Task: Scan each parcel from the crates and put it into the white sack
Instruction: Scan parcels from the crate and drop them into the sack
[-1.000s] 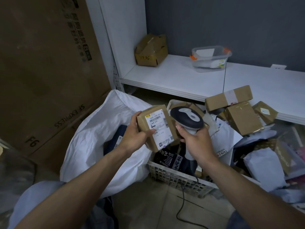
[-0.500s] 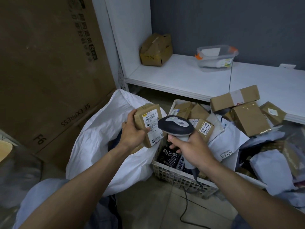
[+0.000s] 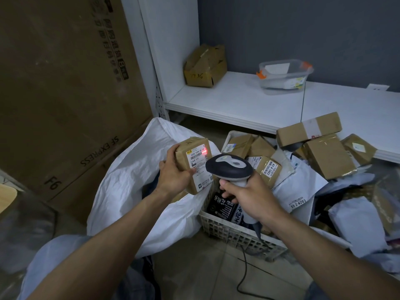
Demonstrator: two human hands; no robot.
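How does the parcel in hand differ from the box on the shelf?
The held parcel is in the left hand over the white sack; the shelf box rests on the shelf. The held parcel shows a printed label with a red scan spot; the shelf box, handwritten digits. The shelf box is crumpled; the held parcel is not. Both brown cardboard.

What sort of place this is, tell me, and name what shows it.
Likely a courier parcel sorting room: a crate heaped with labelled parcels, a scanner in the right hand shining red on a box, and a carton printed SF EXPRESS.
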